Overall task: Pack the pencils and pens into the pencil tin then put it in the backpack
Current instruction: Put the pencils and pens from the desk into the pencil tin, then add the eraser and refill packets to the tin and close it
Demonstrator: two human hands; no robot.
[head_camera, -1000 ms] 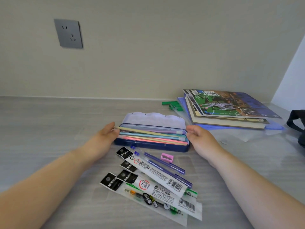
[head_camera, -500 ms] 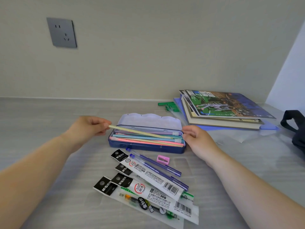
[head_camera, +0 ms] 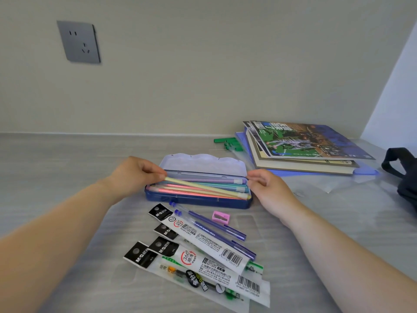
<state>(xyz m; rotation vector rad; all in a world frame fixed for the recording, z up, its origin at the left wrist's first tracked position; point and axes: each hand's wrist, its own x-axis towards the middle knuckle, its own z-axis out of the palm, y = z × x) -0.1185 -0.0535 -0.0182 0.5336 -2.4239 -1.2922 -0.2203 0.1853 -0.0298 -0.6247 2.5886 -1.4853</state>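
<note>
Head view, single frame: we record the blue pencil tin standing open near the middle of the worktop, its pale lid hinged back toward the wall. We find pastel pencils lying lengthwise in the tray. One yellow pencil lies askew across the others, its left end raised above the rim and pinched between thumb and fingertips of the left hand. The right hand rests at the tin's right end with its fingers curled at the rim; we cannot tell whether it grips or merely steadies.

Not yet packed, toward the near edge: two purple pens, a pink sharpener and several bagged refill packs. The dark backpack sits at the right edge, beyond a stack of books.

Risks, in our judgement:
- The askew pencil, if released as it lies, may ride on the rim and stop the lid from closing.
- The tray looks nearly full; adding the pens could leave the lid sprung, and it might open inside the backpack.
- Pressing down at one end may tip the tin or slide it on the smooth worktop unless the right hand holds firm.
- The loose pens may roll if knocked by a forearm.
</note>
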